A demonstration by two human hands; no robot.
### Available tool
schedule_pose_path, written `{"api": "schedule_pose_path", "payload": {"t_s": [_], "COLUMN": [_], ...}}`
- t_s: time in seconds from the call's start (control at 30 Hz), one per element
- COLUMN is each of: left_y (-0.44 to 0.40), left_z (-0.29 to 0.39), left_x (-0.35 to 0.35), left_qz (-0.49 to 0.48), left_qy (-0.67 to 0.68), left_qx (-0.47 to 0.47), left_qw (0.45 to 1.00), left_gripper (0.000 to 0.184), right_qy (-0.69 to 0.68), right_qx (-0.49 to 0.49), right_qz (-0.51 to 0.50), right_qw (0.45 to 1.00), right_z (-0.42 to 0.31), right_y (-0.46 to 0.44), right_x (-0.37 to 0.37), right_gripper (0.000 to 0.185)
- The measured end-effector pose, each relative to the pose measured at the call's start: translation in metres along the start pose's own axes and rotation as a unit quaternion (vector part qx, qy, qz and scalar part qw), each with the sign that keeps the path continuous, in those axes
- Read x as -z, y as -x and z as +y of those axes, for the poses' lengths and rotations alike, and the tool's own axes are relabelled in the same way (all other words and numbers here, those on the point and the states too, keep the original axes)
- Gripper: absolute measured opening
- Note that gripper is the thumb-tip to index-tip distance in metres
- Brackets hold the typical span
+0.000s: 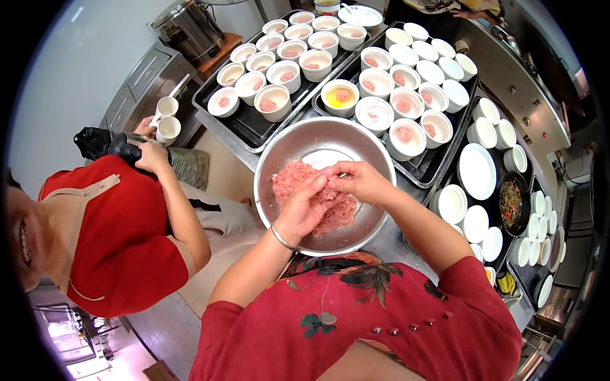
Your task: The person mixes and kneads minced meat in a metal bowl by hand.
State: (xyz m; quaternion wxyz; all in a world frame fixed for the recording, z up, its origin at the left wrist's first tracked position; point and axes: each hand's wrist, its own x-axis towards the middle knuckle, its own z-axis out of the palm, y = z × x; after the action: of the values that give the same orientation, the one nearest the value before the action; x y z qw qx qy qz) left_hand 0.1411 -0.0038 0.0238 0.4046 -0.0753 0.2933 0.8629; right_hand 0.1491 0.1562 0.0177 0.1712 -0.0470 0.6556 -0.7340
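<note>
Pink minced meat (326, 193) is pinched by left fingers (311, 186) and right fingers (346, 167); beyond them, white ramekins (405, 145) in black trays (258, 127) crowd a metal surface (386, 236); leftward, a red-shirted person (121, 235).

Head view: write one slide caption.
Left hand and right hand handle pink minced meat in a round silver metal bowl.

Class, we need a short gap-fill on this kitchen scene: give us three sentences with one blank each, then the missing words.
1. Of the left hand and right hand at the minced meat in the bowl, the one with a bangle at its wrist is the ____ hand.
2. Beyond the bowl, one white cup has contents coloured bright ____ around its meat.
3. The co-worker at the picture's left wears a top that is mostly ____.

Missing words: left; yellow; red.
</note>
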Motion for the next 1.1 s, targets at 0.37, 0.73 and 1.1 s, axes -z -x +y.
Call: {"api": "schedule_pose_path", "payload": {"t_s": [0.37, 0.73, 1.1], "left_y": [-0.006, -0.007, -0.012], "left_z": [-0.006, -0.006, 0.005], "left_x": [0.012, 0.021, 0.020], "left_qz": [0.052, 0.113, 0.043], "left_qy": [0.077, 0.070, -0.005], "left_qx": [-0.020, -0.012, -0.155], "left_qw": [0.995, 0.991, 0.987], "left_gripper": [0.022, 0.019, 0.016], "right_qy": [-0.087, -0.282, -0.294], "right_qx": [-0.059, -0.011, -0.067], "right_qz": [0.089, 0.090, 0.094], "right_qw": [0.990, 0.955, 0.949], "right_z": [-0.002, 0.004, 0.037], "right_y": [0.000, -0.004, -0.010], "right_x": [-0.002, 0.009, 0.005], "right_gripper": [0.012, 0.012, 0.029]}}
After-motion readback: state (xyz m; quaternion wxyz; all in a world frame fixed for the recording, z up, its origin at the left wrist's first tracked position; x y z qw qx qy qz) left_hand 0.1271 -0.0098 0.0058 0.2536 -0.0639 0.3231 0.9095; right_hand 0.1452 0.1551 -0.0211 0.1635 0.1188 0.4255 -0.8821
